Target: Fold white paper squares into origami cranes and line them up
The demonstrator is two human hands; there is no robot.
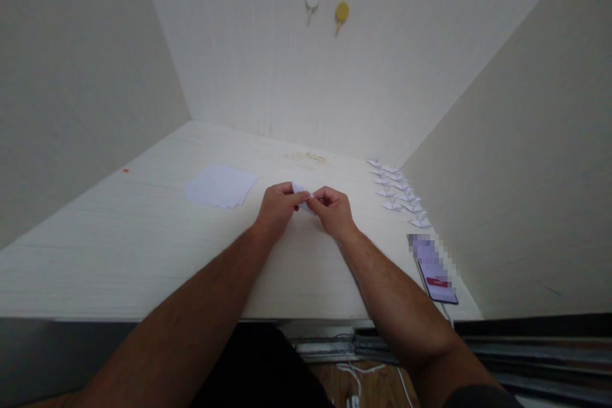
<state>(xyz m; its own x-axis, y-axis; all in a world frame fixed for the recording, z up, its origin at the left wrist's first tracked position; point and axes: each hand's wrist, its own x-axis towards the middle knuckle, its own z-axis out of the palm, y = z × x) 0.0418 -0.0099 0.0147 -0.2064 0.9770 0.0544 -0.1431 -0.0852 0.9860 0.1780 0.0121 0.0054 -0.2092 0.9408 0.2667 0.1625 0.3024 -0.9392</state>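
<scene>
A small folded piece of white paper (299, 190) is held between both hands above the middle of the table. My left hand (278, 206) grips its left side, thumb on top and fingers curled behind. At its right side, my right hand (333, 206) pinches the paper between thumb and index finger. The two thumbs nearly meet on the paper. Much of the paper is hidden by the fingers. To the left lies a loose stack of white paper sheets (221, 186). Several folded white paper cranes (393, 206) stand in rows at the right.
A phone (433, 271) with a lit screen lies near the table's right front, a cable beside it. Walls enclose the white table (157, 255) at the back and both sides. Two hooks, one white and one yellow (342, 11), hang on the back wall. White cables lie on the floor.
</scene>
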